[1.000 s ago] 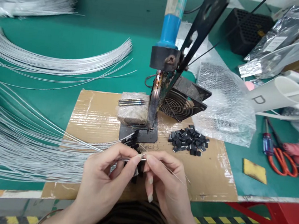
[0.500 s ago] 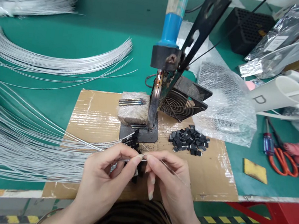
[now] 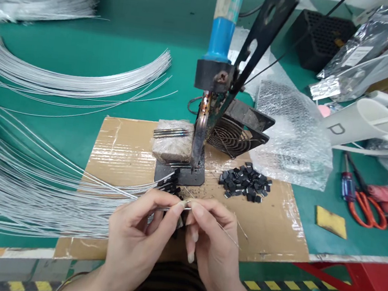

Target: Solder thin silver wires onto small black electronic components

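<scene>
- Two bare hands, fingertips close together over the cardboard.
- Left hand: thumb and forefinger pinching a grey wire, its end showing between the hands.
- Right hand: thumb and forefinger pinched on a slender strand, which trails rightward; whether it also grips the wire, cannot tell.
- Wire bundle fanned out left.
- Blue-handled iron beyond, tip down; black pieces heaped right.
</scene>
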Tool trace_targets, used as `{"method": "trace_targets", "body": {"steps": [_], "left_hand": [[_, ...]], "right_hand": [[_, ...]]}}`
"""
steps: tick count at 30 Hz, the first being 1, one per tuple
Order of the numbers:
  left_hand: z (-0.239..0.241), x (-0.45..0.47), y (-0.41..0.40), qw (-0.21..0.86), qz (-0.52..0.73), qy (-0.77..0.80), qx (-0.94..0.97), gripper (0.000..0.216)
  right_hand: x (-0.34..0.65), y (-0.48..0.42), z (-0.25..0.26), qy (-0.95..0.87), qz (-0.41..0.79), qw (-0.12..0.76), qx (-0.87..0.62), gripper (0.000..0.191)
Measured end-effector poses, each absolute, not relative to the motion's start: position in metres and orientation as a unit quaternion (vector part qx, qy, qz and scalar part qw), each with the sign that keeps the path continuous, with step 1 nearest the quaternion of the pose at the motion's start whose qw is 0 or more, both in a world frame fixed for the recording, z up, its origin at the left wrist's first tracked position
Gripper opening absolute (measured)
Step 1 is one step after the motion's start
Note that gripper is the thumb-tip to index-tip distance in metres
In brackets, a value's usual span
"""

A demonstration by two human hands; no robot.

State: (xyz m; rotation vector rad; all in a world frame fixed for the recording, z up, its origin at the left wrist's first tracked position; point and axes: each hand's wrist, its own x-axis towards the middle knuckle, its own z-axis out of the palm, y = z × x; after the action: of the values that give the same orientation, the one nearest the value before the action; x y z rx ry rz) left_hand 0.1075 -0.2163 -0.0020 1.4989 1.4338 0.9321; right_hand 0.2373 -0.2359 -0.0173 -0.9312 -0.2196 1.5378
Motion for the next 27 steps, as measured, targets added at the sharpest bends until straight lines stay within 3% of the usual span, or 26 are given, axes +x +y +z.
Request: {"method": "trace_targets", "body": {"steps": [10,27], "left_hand": [[0.007,0.11,-0.213,0.468,0.377,0.579,0.551,0.012],[0.0,0.107,-0.217,0.457,0.382,0.57,0.566,0.012]], "right_hand": [[0.248,-0.233,-0.017,-0.153,0.667,0.601,-0.413,0.014],[0.249,-0.236,-0.021,-0.165,0.668,0.592,-0.42,0.013]]}}
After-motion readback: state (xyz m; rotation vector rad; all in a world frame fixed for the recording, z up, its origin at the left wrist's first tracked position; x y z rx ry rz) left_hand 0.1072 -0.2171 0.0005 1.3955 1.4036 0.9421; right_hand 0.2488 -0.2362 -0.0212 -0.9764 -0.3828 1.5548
